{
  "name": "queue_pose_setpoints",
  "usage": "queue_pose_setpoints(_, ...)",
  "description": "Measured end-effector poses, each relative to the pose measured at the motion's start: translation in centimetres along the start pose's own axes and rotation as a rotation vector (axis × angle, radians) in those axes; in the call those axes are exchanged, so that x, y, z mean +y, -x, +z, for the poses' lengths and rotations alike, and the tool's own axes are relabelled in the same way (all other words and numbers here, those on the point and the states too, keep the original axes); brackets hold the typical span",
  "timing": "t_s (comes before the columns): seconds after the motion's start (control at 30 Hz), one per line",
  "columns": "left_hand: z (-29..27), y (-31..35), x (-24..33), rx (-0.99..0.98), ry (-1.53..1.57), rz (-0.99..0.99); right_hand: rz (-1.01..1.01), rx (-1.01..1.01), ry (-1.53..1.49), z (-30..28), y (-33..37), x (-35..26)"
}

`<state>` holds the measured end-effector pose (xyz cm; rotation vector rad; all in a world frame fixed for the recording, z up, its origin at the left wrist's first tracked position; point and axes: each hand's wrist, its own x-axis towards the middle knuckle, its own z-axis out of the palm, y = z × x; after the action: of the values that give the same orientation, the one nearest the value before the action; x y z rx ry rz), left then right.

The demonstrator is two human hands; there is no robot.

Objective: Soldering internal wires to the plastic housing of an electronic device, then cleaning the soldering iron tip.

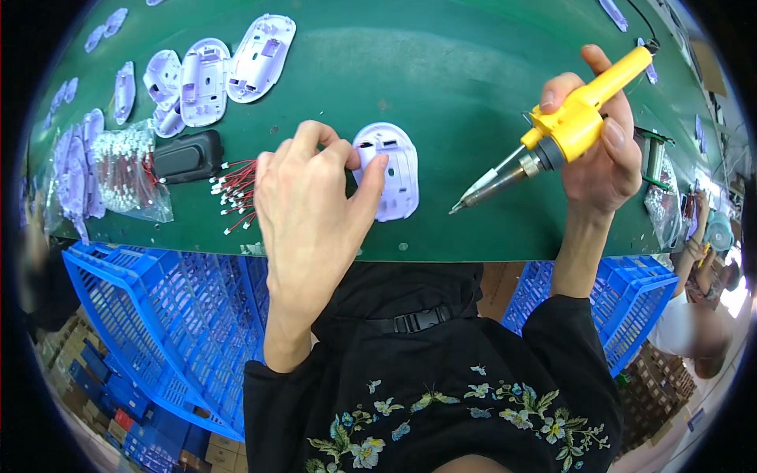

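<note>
A lavender plastic shell (400, 180) lies on the green table in front of me, its moulded inner side up. My left hand (303, 189) grips its left edge, with the thumb over the surface and the other fingers curled; part of that edge is hidden. In my right hand (605, 169) is a yellow soldering gun (579, 118), raised right of the shell. Its metal tip points down and left, apart from the shell. Just left of my left hand lie red wires with white connectors (236, 193).
A black case (188, 156) and a bag of white connectors (130, 169) lie at left, beside stacked lavender parts (75, 169). Several shells (203, 83) lie farther back. A spool (653, 162) stands at right. Blue crates (169, 315) flank me below the table edge. Other people are at far right.
</note>
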<state>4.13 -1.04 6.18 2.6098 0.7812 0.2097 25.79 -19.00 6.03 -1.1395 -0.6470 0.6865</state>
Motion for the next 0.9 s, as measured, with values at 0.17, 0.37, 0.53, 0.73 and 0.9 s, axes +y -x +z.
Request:
queue_pose_setpoints(0.17,0.1,0.5,0.6,0.052,0.016,0.02,0.009,-0.008,-0.128,0.6,0.3,-0.8)
queue_pose_setpoints(0.37,-7.5,2.5,-2.5,0.223,0.134,-0.031,0.042,-0.056,-0.244,-0.9,-0.1,0.2)
queue_pose_setpoints(0.53,-19.7,13.5,-16.2,0.432,-0.36,-0.429,0.08,-0.02,-0.132,0.2,0.6,-0.9)
queue_pose_setpoints(0.73,-24.2,27.7,-36.8,0.221,-0.705,-0.841,0.112,-0.003,-0.111,0.5,1.0,-1.0)
queue_pose_setpoints(0.9,-18.6,31.7,-44.2,-0.039,-0.463,-1.104,0.113,0.01,-0.128,1.8,0.0,0.0)
